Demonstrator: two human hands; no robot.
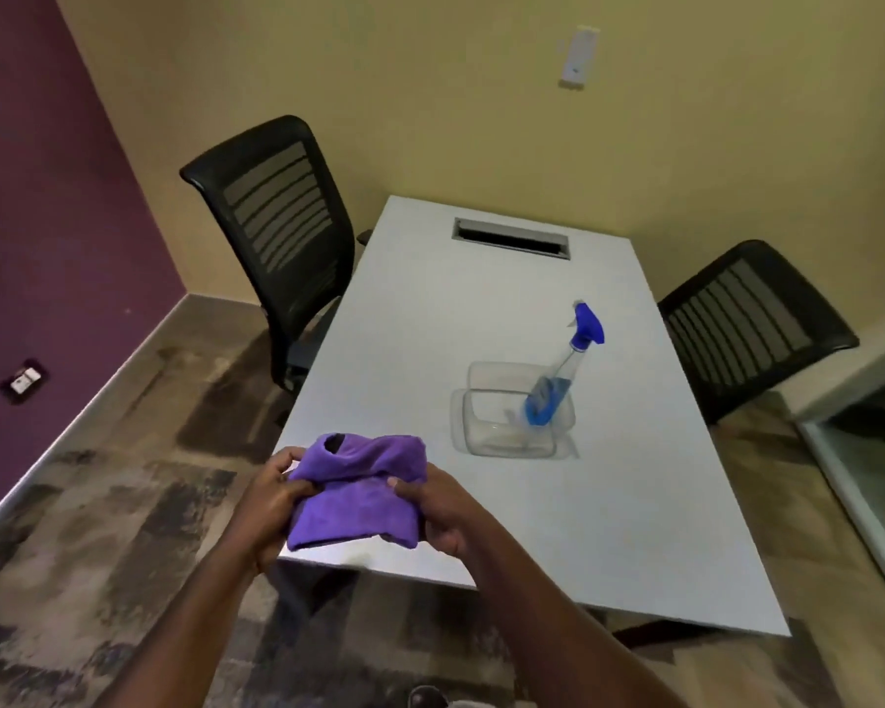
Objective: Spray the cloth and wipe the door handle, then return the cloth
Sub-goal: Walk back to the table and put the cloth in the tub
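Over table edge [430, 574]: both hands' fingers [297, 488] pinching purple cloth [358, 498]; no legible writing.

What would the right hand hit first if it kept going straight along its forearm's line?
The purple cloth it already grips, opposite the left hand. The right hand points up-left; past the cloth that line leaves the table's left edge toward the left chair, though depth is unclear.

I can read no text, label, brand or number anywhere here. The spray bottle [565, 373] in front of me shows no legible label, and the small white plate on the wall [578, 56] is too blurred to make out any marking.
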